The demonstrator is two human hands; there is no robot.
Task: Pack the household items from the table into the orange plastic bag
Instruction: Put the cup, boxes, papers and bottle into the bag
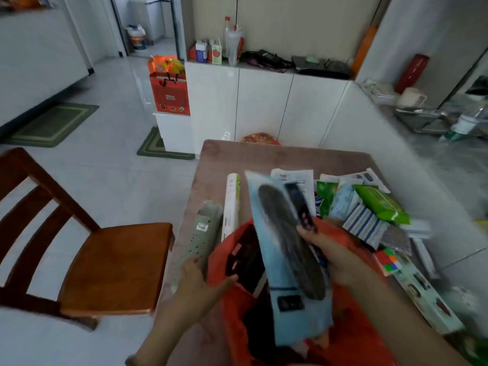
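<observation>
Packing item: blue flat pack (287, 260), lower end inside orange plastic bag (353, 328).
Right hand (332, 254): fingers grasp pack edge.
Left hand (200, 281): thumb pinches bag rim.

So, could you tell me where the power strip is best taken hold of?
Probably across its narrow width near the middle, from above. The power strip lies flat and long by the left edge of the table, with the white box close on its right. The left hand, nearest, holds the bag.
</observation>
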